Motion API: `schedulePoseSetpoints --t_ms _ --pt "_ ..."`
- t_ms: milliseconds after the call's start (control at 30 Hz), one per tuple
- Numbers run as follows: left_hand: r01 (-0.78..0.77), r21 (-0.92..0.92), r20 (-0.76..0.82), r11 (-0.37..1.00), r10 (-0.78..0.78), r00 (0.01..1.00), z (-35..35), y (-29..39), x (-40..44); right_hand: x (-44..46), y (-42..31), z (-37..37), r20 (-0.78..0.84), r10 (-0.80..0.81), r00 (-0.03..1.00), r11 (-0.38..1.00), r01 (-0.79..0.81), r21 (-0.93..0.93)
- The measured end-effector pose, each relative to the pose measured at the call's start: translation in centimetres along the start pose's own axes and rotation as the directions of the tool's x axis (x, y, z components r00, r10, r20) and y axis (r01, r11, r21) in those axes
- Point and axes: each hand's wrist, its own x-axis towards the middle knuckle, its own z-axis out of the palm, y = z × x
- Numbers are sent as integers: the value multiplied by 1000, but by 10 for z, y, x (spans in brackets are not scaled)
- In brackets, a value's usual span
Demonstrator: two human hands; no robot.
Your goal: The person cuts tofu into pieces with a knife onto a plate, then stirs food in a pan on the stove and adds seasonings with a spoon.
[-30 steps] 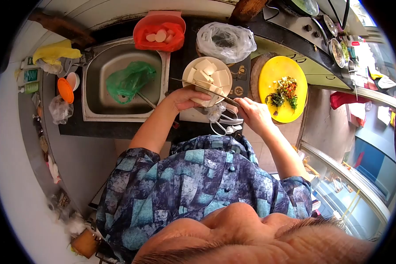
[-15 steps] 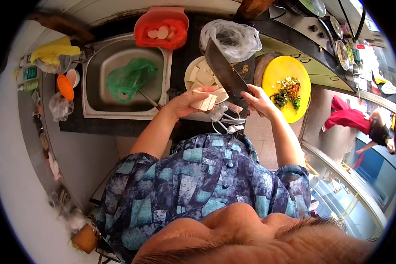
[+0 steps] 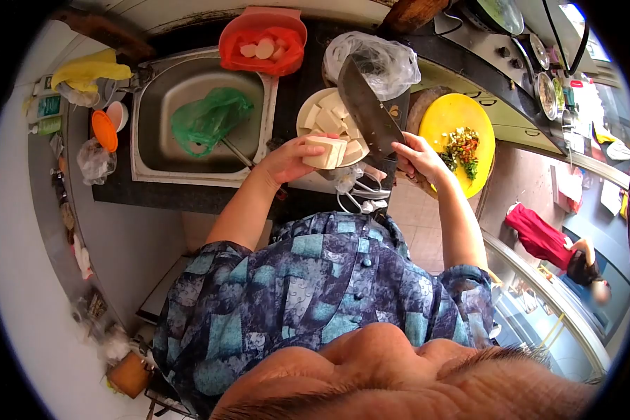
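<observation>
My left hand (image 3: 287, 159) is closed around a pale block of tofu (image 3: 324, 152), held over the near edge of a plate (image 3: 304, 117). Several cut pieces of tofu (image 3: 329, 115) lie on that plate. In my right hand (image 3: 418, 158) is the handle of a broad, dark cleaver (image 3: 366, 110). Its blade slants up and to the left, beside the plate's right side and apart from the block in my left hand. Bits of food cling to the blade.
A sink (image 3: 158, 98) with a green plastic bag (image 3: 213, 120) is on the left. Behind are a red bag (image 3: 269, 52) of pale pieces and a clear bag (image 3: 371, 63). Right, a yellow board (image 3: 444, 112) bears chopped vegetables (image 3: 462, 148). Another person (image 3: 549, 241) stands beyond.
The tofu block in my left hand is turned and shows a thicker side. The cleaver has shifted slightly right. In the background the other person has moved.
</observation>
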Motion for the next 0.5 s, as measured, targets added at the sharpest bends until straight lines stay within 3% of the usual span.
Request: schedulePoseSetpoints --t_ms 100,333,433,500 --pt "6 -11 -6 1000 -6 1000 -1 -1 -1 0 0 5 71 -27 997 999 30 -45" --pt "-13 -63 33 998 15 999 -9 -6 1 6 5 18 -133 -168 977 971 140 -195" --pt "-14 -77 29 997 17 999 -7 -4 1 8 12 15 -167 -305 938 864 198 -463" --pt "-19 -83 18 996 21 1000 -6 -3 1 4 12 16 -160 -379 911 820 250 -515"
